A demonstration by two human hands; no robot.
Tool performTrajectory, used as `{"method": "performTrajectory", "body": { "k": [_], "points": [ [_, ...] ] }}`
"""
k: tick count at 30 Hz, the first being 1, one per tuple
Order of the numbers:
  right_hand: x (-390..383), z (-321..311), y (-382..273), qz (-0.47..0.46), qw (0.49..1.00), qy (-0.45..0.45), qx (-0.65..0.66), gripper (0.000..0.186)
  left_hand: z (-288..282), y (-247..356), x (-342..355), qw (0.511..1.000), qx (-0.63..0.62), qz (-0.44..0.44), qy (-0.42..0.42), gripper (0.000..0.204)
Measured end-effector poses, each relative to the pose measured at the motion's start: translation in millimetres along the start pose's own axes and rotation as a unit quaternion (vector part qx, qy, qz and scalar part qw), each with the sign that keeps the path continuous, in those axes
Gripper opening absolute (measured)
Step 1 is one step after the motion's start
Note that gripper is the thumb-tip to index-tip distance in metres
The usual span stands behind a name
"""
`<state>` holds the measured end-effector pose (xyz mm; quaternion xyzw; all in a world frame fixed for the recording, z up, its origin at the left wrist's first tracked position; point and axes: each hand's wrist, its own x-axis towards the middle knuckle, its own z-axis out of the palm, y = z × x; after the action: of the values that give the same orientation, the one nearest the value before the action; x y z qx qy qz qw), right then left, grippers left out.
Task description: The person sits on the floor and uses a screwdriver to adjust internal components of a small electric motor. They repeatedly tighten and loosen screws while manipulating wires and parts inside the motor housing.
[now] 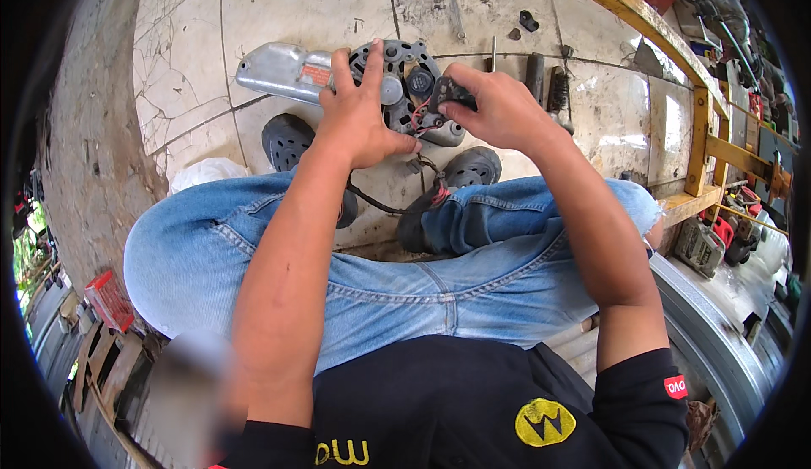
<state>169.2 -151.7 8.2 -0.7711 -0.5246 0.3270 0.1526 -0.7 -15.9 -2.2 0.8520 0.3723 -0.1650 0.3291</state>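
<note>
A metal machine unit (280,70) lies on the floor between my feet, with a long silver housing at left and a round, slotted dark end at right. My left hand (359,118) spans its middle, fingers spread over the slotted part and thumb near the lower edge, holding it against the tiles. In my right hand (498,106), between thumb and fingers, is a small dark block (446,93) at the right side of the unit. Thin reddish wires (420,117) run close below the block. A dark cable (376,204) trails down towards my legs.
A metal cylinder (535,76) and a dark spring-like part (558,89) lie to the right on the tiles. Farther off are small loose parts (529,20). A yellow metal frame (697,144) stands at right. My black clogs (473,167) flank the unit.
</note>
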Motion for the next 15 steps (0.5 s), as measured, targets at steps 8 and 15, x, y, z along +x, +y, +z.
{"method": "performTrajectory", "body": {
  "k": [8,15],
  "points": [
    [-0.4,0.3,-1.2,-0.013,1.000,0.015,-0.006,0.029,-1.7,1.9,-0.4,1.000,0.000,-0.012,-0.006,0.146],
    [-4.3,4.8,-4.4,-0.016,0.999,0.031,-0.035,0.026,-0.2,-0.3,0.9,1.000,-0.007,-0.003,-0.007,0.148]
  ]
}}
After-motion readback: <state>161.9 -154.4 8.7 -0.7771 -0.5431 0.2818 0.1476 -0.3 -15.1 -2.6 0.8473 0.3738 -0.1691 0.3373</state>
